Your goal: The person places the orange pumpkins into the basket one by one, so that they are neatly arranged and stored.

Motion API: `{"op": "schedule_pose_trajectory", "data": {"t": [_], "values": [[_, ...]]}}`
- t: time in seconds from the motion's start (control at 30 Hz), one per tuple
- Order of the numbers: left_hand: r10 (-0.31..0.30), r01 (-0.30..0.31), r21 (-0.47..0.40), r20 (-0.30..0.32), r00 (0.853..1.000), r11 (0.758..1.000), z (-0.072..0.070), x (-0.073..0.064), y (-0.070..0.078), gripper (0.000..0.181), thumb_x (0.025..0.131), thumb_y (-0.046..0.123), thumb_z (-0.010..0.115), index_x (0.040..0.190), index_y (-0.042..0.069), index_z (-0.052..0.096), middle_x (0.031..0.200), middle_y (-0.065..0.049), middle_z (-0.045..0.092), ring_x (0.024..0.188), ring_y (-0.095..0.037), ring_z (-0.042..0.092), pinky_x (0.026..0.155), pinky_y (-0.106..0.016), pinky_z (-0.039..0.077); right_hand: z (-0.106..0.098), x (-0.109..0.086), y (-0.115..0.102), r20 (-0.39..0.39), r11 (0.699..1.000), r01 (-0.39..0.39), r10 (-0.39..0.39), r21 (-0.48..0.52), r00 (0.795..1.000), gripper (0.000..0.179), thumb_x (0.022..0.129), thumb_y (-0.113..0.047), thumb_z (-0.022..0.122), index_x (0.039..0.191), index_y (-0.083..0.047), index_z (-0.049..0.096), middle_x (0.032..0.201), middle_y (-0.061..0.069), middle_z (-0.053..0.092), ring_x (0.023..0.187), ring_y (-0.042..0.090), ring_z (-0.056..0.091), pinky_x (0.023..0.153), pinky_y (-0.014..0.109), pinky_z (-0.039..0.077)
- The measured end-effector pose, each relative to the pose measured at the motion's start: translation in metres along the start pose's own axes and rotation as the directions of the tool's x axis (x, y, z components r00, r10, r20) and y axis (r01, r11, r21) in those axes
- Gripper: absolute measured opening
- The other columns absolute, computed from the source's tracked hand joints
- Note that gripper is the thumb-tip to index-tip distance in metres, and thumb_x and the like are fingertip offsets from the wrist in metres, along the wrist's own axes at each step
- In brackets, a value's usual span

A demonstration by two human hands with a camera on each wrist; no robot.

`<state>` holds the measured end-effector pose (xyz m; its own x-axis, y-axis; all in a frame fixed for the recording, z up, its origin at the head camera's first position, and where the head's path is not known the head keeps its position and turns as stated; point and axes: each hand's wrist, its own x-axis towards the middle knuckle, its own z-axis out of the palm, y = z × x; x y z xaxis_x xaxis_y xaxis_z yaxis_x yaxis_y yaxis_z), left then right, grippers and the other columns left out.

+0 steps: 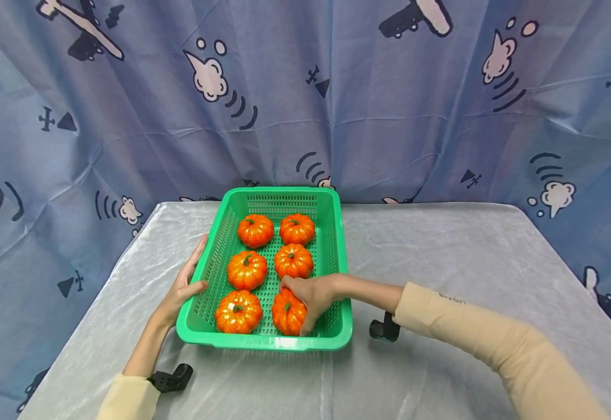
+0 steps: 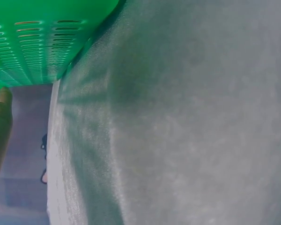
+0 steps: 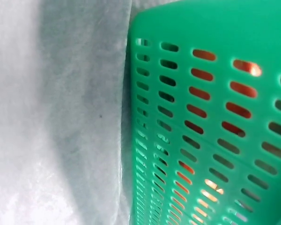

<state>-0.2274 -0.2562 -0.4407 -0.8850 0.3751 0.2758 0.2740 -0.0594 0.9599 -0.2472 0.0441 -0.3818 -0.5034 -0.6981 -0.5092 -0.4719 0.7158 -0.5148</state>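
A green plastic basket (image 1: pixel 344 262) holds several small orange pumpkins in two columns. My right hand (image 1: pixel 313 291) reaches over the basket's right wall and grips the pumpkin (image 1: pixel 287 313) at the near right, thumb and fingers around its sides. Just behind that one sits another pumpkin (image 1: pixel 294 261), close to the fingers. On the other side, my left hand (image 1: pixel 185 286) rests against the left wall, fingers fairly straight along the outside and thumb at the rim. The basket's perforated wall (image 3: pixel 215 140) fills much of the right wrist view and hides the right hand there.
The basket stands on a table with a silvery grey cloth (image 1: pixel 442 251). A blue patterned curtain (image 1: pixel 284 116) hangs right behind the table. Each wrist carries a black camera mount (image 1: pixel 171 379).
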Motion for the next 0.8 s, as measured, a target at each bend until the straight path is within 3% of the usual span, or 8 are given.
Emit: {"op": "schedule_pose_trajectory", "data": {"t": [0.17,0.27,0.4,0.6,0.8], "values": [[0.004,-0.004,-0.005,0.005,1.0,1.0,0.0006,0.0009,0.0012,0.088,0.08,-0.005,0.042,0.154,0.01,-0.002,0.16,-0.01,-0.011,0.138,-0.015,0.021,0.102,-0.021,0.039,-0.0017,-0.0002,-0.0009,0.076,0.999,0.002,0.001,-0.045,0.997,0.078,0.074,-0.015,0.081,0.131,-0.02,0.029,0.123,0.002,0.042,0.116,0.016,0.044,0.096,0.027,0.041],[0.005,-0.005,-0.007,0.006,1.0,1.0,0.0008,0.0011,0.0023,0.088,0.08,-0.005,0.042,0.155,0.011,-0.002,0.16,-0.01,-0.011,0.137,-0.014,0.023,0.102,-0.022,0.039,-0.0012,0.0003,-0.0022,0.085,0.991,-0.001,0.013,-0.137,0.996,0.08,0.075,-0.02,0.082,0.132,-0.022,0.026,0.125,0.005,0.04,0.119,0.02,0.045,0.097,0.03,0.042],[0.001,-0.001,-0.005,0.004,1.0,1.0,0.0007,0.0011,0.0035,0.088,0.08,-0.005,0.042,0.155,0.012,-0.002,0.16,-0.01,-0.01,0.139,-0.021,0.021,0.102,-0.023,0.04,0.0008,0.0009,-0.0039,0.078,0.98,-0.011,0.027,-0.198,0.997,0.084,0.073,-0.02,0.083,0.132,-0.023,0.023,0.124,0.007,0.04,0.118,0.023,0.048,0.095,0.031,0.044],[-0.011,0.011,0.014,0.002,1.0,1.0,0.0,-0.0004,0.0039,0.088,0.08,-0.005,0.042,0.155,0.011,-0.001,0.16,-0.009,-0.01,0.141,-0.034,0.012,0.101,-0.023,0.039,0.004,0.0025,-0.005,0.06,0.979,-0.008,0.021,-0.205,0.998,0.084,0.071,-0.014,0.084,0.128,-0.024,0.024,0.12,0.007,0.039,0.116,0.023,0.046,0.09,0.029,0.046],[-0.018,0.018,0.013,0.013,1.0,1.0,-0.0001,-0.001,0.0039,0.089,0.08,-0.005,0.043,0.154,0.01,-0.003,0.16,-0.012,-0.011,0.135,-0.018,0.028,0.1,-0.024,0.042,0.0058,0.0008,-0.0066,0.019,0.975,-0.042,0.048,-0.219,0.999,0.09,0.067,-0.015,0.087,0.131,-0.023,0.025,0.124,0.006,0.041,0.118,0.022,0.047,0.093,0.031,0.046]]}}
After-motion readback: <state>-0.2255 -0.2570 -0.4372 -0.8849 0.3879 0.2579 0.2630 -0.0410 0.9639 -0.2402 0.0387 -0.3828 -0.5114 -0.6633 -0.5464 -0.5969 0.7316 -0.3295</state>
